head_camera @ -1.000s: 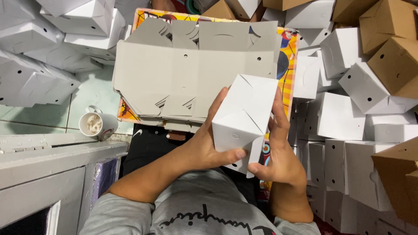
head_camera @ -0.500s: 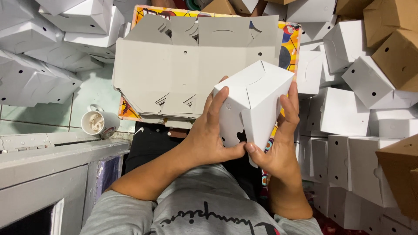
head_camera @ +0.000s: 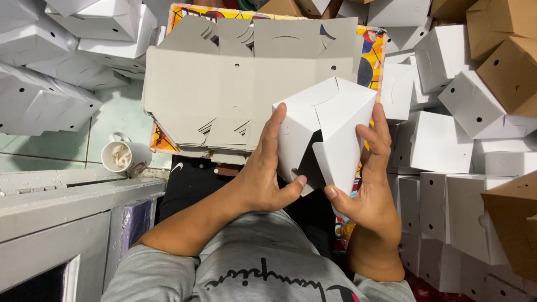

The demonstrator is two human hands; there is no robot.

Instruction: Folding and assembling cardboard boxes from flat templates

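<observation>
1. White cardboard box (head_camera: 327, 131): half-folded, held up in mid-scene between both hands, tilted, with its flaps on the near side partly closed and a dark gap showing between them.
2. Left hand (head_camera: 268, 173): clasped on the box's left wall, fingers flat along the side, thumb pressed against a near flap.
3. Right hand (head_camera: 366, 184): clasped on the box's right wall, fingers spread upward along the side, thumb on the near flap. The two hands are apart, with the box between them.
4. Stack of flat grey box blanks (head_camera: 224, 95): lies just beyond the hands on a colourful patterned mat (head_camera: 369, 56).
5. White mug (head_camera: 120, 155): on its side, left of the blanks, on a pale green tiled floor (head_camera: 117, 120).
6. Folded white boxes (head_camera: 447, 145): piled at right and far left.
7. Brown cardboard boxes (head_camera: 512, 61): far right corner and right edge.
8. Grey ledge (head_camera: 67, 196): near left.
</observation>
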